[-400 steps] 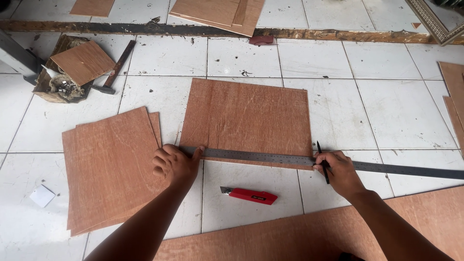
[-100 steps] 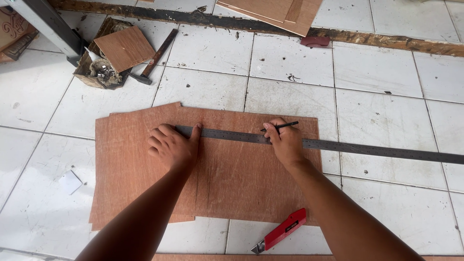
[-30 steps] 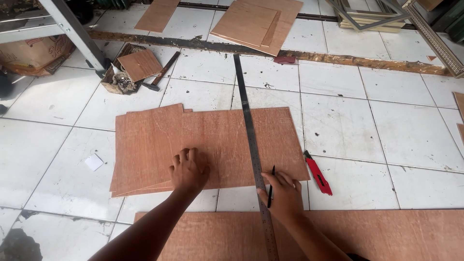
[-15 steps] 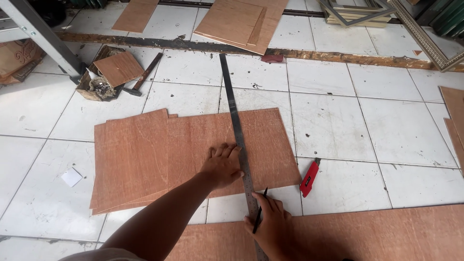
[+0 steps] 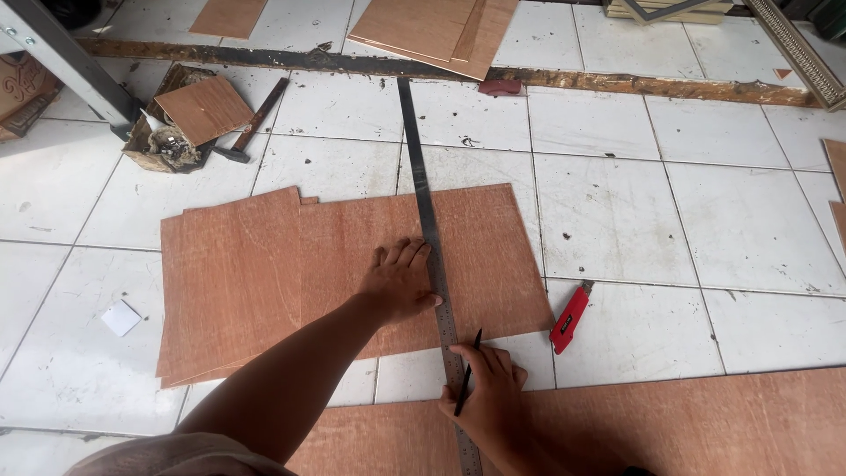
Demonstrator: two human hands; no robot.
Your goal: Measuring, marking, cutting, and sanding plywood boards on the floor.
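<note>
Ruler laid across top ply sheet on the floor; long axis runs away from me, far end tipped slightly left; left hand flat, fingers spread, pinning it; right hand grips pencil at ruler's near edge; no line visible on the sheet yet.

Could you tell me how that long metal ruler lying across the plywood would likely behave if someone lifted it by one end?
The metal ruler looks long, thin and narrow, so it would probably sag and wobble. It lies flat on the plywood sheet, so it should slide rather than roll; the left hand pressing beside it suggests it shifts easily.
</note>
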